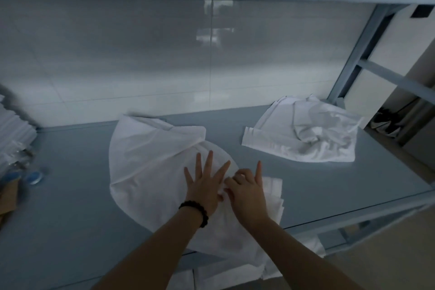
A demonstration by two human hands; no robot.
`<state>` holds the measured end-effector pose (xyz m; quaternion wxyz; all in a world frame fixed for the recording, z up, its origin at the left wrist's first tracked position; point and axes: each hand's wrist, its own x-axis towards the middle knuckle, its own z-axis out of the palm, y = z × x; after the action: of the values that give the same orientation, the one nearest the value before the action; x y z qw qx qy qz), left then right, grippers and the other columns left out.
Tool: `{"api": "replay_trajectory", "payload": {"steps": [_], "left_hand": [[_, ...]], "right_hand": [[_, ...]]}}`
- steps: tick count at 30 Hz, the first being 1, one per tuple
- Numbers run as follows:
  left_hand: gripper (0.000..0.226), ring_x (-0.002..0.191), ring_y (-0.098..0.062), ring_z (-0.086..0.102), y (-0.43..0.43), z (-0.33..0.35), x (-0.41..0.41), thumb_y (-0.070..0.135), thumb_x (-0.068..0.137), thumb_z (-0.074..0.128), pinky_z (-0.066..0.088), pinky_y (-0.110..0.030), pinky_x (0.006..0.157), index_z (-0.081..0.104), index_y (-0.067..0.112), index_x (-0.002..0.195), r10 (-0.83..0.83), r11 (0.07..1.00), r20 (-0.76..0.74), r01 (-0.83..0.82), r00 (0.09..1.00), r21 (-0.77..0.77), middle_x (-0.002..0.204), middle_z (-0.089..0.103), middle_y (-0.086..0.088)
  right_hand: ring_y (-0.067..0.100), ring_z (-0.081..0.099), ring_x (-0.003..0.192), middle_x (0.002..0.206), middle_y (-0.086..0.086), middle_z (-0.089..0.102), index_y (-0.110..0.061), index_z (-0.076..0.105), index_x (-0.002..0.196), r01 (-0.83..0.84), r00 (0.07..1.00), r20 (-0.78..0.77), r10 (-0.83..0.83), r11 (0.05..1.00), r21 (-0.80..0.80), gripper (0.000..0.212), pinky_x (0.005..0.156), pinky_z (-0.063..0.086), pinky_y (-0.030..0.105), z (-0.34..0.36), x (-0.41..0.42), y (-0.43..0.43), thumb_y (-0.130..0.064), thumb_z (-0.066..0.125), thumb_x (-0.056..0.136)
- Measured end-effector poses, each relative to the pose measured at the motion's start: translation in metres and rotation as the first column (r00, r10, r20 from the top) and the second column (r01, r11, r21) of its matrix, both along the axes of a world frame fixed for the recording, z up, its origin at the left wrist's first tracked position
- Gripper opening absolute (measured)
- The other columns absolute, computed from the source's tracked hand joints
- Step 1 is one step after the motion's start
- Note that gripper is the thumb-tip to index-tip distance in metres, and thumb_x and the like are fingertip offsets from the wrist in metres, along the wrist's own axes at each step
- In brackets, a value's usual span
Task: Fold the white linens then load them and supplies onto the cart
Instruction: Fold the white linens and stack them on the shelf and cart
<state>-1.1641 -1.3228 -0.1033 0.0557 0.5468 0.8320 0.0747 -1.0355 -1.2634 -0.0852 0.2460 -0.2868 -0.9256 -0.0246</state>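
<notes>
The left hand (204, 186) lies flat, fingers spread wide, on the white linen (146, 160) mid-tabletop (70, 195); the right hand (247, 193) beside it pinches a fold; a crumpled linen (303, 132) sits apart at two o'clock

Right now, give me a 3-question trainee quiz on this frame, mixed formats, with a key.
1. True or false: the left hand lies flat, fingers spread, on the near linen.
2. Multiple choice: where is the crumpled linen? A) under both hands B) at the far right of the table, untouched C) on the floor
3. Fill in: the black bead bracelet sits on the ___ wrist.
Key: 1 true; 2 B; 3 left.
</notes>
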Motion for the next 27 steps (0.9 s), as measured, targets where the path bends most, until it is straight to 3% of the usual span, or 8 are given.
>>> {"api": "replay_trajectory", "payload": {"steps": [3, 6, 9, 12, 14, 17, 23, 27], "left_hand": [[0.024, 0.131, -0.025, -0.045, -0.005, 0.008, -0.014, 0.047, 0.087, 0.059, -0.016, -0.064, 0.107, 0.058, 0.041, 0.111, -0.037, 0.998, -0.079, 0.041, 0.996, 0.047, 0.160, -0.015, 0.007], [0.011, 0.143, -0.027, -0.020, -0.028, 0.013, -0.017, 0.042, 0.081, 0.068, -0.004, -0.066, 0.110, 0.068, 0.031, 0.080, -0.016, 0.991, -0.182, 0.039, 0.983, 0.128, 0.157, 0.025, 0.001], [0.025, 0.139, -0.038, 0.030, -0.055, 0.021, -0.023, 0.016, 0.056, 0.087, 0.022, -0.071, 0.103, 0.065, 0.023, 0.064, 0.074, 0.958, -0.204, -0.013, 0.976, 0.286, 0.131, 0.058, -0.006], [0.028, 0.136, -0.037, 0.032, -0.080, 0.032, -0.033, 0.001, 0.056, 0.080, 0.021, -0.067, 0.105, 0.061, 0.020, 0.064, 0.186, 0.870, -0.221, -0.056, 0.957, 0.489, 0.126, 0.061, -0.006], [0.026, 0.136, -0.037, 0.032, -0.098, 0.038, -0.041, -0.002, 0.061, 0.074, 0.020, -0.064, 0.107, 0.060, 0.020, 0.066, 0.257, 0.813, -0.257, -0.065, 0.932, 0.578, 0.127, 0.060, -0.006], [0.015, 0.135, -0.038, 0.034, -0.133, 0.042, -0.051, 0.005, 0.071, 0.057, 0.021, -0.061, 0.106, 0.061, 0.019, 0.069, 0.323, 0.755, -0.299, -0.054, 0.898, 0.654, 0.127, 0.058, -0.006], [0.019, 0.129, -0.043, 0.037, -0.201, 0.037, -0.048, 0.017, 0.075, 0.049, 0.025, -0.061, 0.102, 0.067, 0.017, 0.068, 0.440, 0.753, -0.268, -0.191, 0.857, 0.629, 0.121, 0.062, -0.011], [0.026, 0.125, -0.049, 0.040, -0.233, 0.034, -0.046, 0.022, 0.079, 0.046, 0.028, -0.066, 0.098, 0.067, 0.014, 0.068, 0.473, 0.783, -0.272, -0.259, 0.838, 0.565, 0.119, 0.063, -0.016]], "right_hand": [[0.020, 0.063, 0.095, 0.072, -0.008, 0.067, -0.026, 0.074, 0.079, -0.098, 0.994, 0.050, 0.095, 0.994, 0.044, 0.015, 0.111, 0.010, 0.059, 0.015, 0.000, -0.017, -0.024, 0.082, 0.067], [0.024, 0.062, 0.108, 0.086, -0.007, 0.071, -0.032, 0.075, 0.086, -0.097, 0.989, 0.120, 0.089, 0.994, 0.059, 0.026, 0.110, 0.008, 0.062, 0.029, 0.001, -0.025, -0.036, 0.085, 0.062], [0.030, 0.039, 0.136, 0.125, 0.005, 0.060, -0.034, 0.056, 0.130, 0.072, 0.971, 0.227, -0.069, 0.997, -0.003, 0.078, 0.110, -0.006, 0.069, 0.049, 0.007, -0.020, -0.057, 0.080, 0.059], [0.020, 0.013, 0.146, 0.139, -0.003, 0.050, -0.039, 0.020, 0.149, 0.114, 0.973, 0.219, -0.069, 0.973, -0.202, 0.101, 0.105, -0.017, 0.065, 0.051, 0.023, -0.011, -0.077, 0.059, 0.064], [0.013, 0.009, 0.146, 0.139, -0.009, 0.051, -0.042, 0.018, 0.149, 0.082, 0.985, 0.171, -0.026, 0.941, -0.328, 0.106, 0.107, -0.012, 0.065, 0.043, 0.030, -0.010, -0.088, 0.047, 0.058], [0.012, -0.003, 0.147, 0.146, -0.011, 0.043, -0.046, 0.016, 0.148, 0.035, 0.953, 0.289, 0.092, 0.913, -0.406, 0.108, 0.108, -0.010, 0.068, 0.021, 0.028, -0.018, -0.093, 0.042, 0.054], [0.013, -0.020, 0.144, 0.156, -0.021, 0.017, -0.054, 0.007, 0.145, -0.160, 0.835, 0.341, 0.433, 0.782, -0.602, 0.094, 0.107, -0.014, 0.069, -0.013, 0.001, -0.026, -0.071, 0.062, 0.071], [0.019, -0.020, 0.145, 0.159, -0.018, 0.007, -0.054, 0.010, 0.146, -0.184, 0.743, 0.508, 0.436, 0.863, -0.470, 0.068, 0.105, -0.013, 0.072, -0.035, -0.022, -0.026, -0.054, 0.050, 0.091]]}}
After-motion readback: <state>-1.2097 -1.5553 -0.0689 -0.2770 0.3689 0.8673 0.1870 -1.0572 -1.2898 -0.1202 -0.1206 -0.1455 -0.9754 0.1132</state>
